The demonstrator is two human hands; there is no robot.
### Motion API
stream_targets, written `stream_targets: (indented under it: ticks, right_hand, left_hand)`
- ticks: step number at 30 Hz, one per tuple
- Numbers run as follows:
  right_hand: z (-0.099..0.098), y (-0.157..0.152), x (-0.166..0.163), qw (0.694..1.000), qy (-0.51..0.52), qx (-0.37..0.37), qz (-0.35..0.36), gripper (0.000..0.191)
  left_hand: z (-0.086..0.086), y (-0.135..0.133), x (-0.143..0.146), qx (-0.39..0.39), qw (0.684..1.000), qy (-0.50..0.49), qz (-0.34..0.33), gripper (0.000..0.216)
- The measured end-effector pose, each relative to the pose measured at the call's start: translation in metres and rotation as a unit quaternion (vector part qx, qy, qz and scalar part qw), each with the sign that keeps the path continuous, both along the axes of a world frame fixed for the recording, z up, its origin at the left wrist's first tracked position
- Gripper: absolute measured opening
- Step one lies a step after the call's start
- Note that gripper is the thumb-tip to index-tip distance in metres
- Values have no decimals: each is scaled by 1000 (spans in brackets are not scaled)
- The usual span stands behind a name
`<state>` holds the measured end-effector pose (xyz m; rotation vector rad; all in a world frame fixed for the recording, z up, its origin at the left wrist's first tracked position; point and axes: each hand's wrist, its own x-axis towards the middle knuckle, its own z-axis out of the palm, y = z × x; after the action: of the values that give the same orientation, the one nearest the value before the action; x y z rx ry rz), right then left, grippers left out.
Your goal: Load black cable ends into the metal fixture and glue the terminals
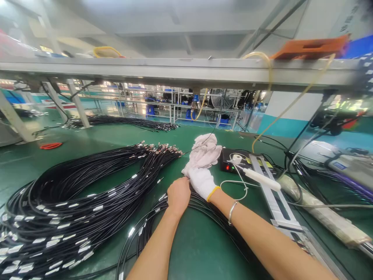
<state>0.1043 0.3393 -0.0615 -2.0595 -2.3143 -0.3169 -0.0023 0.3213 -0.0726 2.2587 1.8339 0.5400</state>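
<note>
Both my hands are together over the green table. My left hand [179, 194], bare, is closed around a black cable [171, 205], mostly hidden by the fist. Touching it on the right, my right hand [202, 182] wears a white glove with a yellow cuff. Its fingers are closed on the near end of a crumpled white cloth [205, 149]; whether a cable lies inside the cloth is hidden. More black cables with white labels loop beneath my wrists. To the left lies a large coiled bundle of black cables [87, 206], its connector ends pointing towards the cloth.
Right of the cloth stands a black box [229, 161] with red and green lights. A white-handled tool [260, 179] rests on a metal bracket [271, 198]. Farther back are another cable bundle [122, 121] and a red coil [51, 146]. A shelf [163, 69] spans overhead.
</note>
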Motion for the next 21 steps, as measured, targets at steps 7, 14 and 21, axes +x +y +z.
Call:
stream_targets:
  ticks: [7, 14, 21]
  right_hand:
    - [4, 5, -2, 1000, 12, -16, 23, 31]
    - [-1, 7, 0, 999, 26, -8, 27, 30]
    - [-7, 16, -3, 998, 61, -16, 15, 31]
  left_hand:
    - [-5, 6, -2, 13, 1000, 7, -4, 35]
    - [-11, 9, -3, 20, 1000, 10, -1, 33]
    - [-14, 12, -3, 25, 1000, 6, 2, 34]
